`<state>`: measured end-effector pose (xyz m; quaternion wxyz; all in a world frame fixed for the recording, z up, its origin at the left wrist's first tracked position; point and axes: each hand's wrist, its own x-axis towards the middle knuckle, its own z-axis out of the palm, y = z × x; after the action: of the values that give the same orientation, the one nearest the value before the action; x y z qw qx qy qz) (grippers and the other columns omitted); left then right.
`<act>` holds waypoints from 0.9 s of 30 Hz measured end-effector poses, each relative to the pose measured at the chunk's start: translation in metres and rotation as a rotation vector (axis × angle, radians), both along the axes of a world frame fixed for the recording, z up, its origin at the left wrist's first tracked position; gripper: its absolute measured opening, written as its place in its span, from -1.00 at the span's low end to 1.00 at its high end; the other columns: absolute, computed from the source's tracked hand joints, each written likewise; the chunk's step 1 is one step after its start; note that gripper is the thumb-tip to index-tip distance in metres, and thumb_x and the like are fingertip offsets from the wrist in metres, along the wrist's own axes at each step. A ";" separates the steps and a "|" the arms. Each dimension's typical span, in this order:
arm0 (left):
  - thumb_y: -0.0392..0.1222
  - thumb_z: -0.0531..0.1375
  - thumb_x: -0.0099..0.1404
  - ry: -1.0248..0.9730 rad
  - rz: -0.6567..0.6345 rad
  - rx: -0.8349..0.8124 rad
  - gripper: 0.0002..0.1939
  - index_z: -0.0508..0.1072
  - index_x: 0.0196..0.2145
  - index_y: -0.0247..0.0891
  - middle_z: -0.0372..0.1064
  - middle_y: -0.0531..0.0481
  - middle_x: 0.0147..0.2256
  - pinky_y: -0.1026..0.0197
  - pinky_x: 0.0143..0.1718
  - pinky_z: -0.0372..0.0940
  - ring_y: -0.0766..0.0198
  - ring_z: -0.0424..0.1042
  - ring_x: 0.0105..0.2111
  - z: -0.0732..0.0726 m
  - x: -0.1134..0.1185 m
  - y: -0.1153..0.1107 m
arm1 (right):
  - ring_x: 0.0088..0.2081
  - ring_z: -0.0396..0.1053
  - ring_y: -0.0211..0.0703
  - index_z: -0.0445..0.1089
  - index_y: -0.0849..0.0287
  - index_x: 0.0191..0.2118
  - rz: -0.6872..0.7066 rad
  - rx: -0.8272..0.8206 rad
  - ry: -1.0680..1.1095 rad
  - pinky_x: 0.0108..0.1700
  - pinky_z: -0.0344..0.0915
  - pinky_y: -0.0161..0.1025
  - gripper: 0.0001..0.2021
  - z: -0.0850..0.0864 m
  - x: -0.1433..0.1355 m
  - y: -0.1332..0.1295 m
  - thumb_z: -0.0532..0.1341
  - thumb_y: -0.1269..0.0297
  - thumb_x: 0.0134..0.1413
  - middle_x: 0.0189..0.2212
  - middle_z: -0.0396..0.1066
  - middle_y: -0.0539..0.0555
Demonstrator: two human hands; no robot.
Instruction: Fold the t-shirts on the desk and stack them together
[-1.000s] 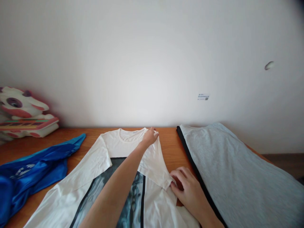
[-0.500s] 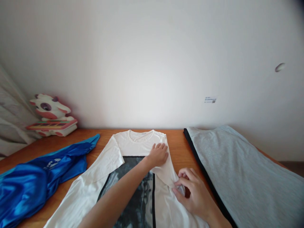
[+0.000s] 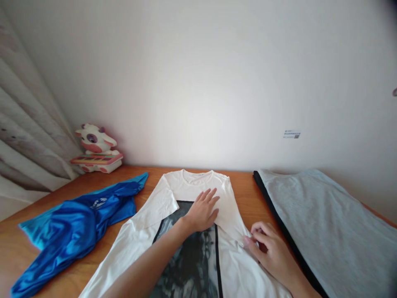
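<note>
A white T-shirt (image 3: 141, 217) with a dark printed panel lies spread out, its neckline toward the wall. My left hand (image 3: 202, 210) is open over the chest of the shirt, fingers spread, just at the upper edge of the print. Lower down on the right side, my right hand (image 3: 269, 250) pinches the shirt's sleeve edge between thumb and fingers. The shirt's lower part runs out of the picture at the bottom, and my left forearm hides some of the print.
Left of the shirt lies a crumpled blue satiny garment (image 3: 77, 223). A grey cloth with a black edge (image 3: 322, 223) lies to the right. On the wooden surface (image 3: 245, 194), a cow-shaped toy keyboard (image 3: 98, 151) stands in the back corner beside a curtain (image 3: 27, 136). A wall closes off the back.
My left hand has slid slightly toward the middle of the shirt, with its fingers now more spread. My right hand still grips the sleeve edge. The view has turned a little left.
</note>
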<state>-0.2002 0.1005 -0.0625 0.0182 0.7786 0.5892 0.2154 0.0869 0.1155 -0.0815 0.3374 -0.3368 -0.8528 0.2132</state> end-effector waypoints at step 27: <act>-0.15 0.01 0.47 0.189 0.530 -0.036 -0.53 0.36 0.26 -0.31 0.19 -0.36 0.35 -0.37 0.33 0.03 -0.16 0.10 0.39 -0.040 -0.219 0.040 | 0.45 -0.08 0.27 0.14 0.20 0.41 -0.439 -0.030 -0.603 0.36 -0.09 0.34 -0.32 -0.031 -0.185 0.159 -0.11 -0.13 0.38 0.44 0.02 0.38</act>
<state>-0.4196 0.1409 -0.1029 -0.0799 0.6136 0.7750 0.1284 -0.0985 0.2741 -0.1121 0.1038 -0.5642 -0.8181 0.0394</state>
